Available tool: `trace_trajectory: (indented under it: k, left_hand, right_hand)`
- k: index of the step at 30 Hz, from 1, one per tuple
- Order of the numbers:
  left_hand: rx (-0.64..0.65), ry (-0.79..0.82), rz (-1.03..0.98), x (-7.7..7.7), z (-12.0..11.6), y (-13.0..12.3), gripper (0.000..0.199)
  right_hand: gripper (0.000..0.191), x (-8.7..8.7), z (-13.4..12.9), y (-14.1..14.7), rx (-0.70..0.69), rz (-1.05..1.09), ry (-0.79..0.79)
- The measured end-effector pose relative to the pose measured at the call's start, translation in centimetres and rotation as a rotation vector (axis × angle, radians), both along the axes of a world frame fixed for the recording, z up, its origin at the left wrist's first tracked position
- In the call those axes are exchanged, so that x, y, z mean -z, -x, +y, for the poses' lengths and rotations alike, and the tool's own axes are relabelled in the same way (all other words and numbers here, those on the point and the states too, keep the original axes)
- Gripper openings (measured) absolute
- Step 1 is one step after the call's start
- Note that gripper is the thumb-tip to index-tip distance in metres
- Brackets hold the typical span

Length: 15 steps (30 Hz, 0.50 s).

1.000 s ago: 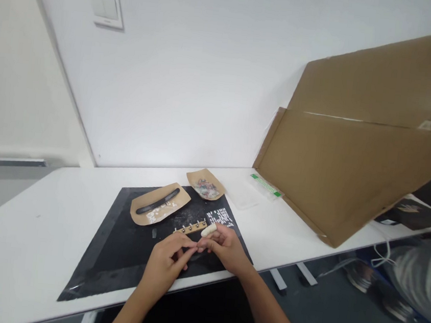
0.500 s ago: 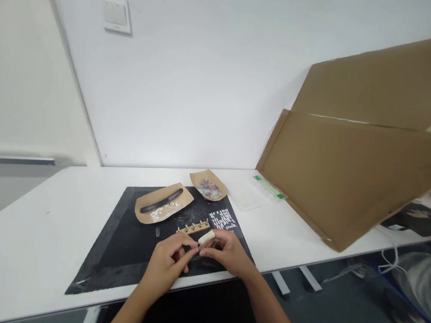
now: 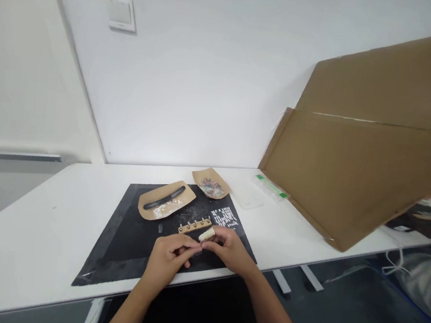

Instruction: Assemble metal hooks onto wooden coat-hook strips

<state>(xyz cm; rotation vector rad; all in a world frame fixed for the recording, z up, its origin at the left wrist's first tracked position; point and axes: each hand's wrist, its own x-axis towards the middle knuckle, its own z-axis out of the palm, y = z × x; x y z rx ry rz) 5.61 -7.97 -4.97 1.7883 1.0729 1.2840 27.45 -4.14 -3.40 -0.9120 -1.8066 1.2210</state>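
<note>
My left hand (image 3: 171, 255) and my right hand (image 3: 228, 248) meet fingertip to fingertip over the near part of a black mat (image 3: 124, 254). Both are closed in a pinch; whatever lies between the fingertips is too small to make out. A cream finger cot (image 3: 207, 233) covers the index finger of my right hand. Just beyond the hands lies a wooden strip (image 3: 195, 226) with several small metal pegs standing in a row. Several small white pieces (image 3: 224, 217) are laid out on the mat behind my right hand.
A cardboard tray (image 3: 146, 199) holds a curved dark tool (image 3: 165, 198) and white bits. Another tray (image 3: 202, 174) contains colourful scraps. Right of it are a clear plastic lid (image 3: 249, 196) and a green-marked clear box (image 3: 272, 186). A large cardboard sheet (image 3: 353, 171) leans at the right.
The view has shifted slightly. Both hands stay pinched together in nearly the same place. The other person's hand at the far right edge has moved out of sight.
</note>
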Motion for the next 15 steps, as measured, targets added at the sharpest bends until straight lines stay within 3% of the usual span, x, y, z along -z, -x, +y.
trace_trajectory:
  k: [15]
  left_hand:
    - [-0.004, 0.002, 0.029, -0.21, -0.18, -0.04, 0.018]
  right_hand:
    - [0.021, -0.40, -0.10, -0.04, 0.004, -0.048, -0.039]
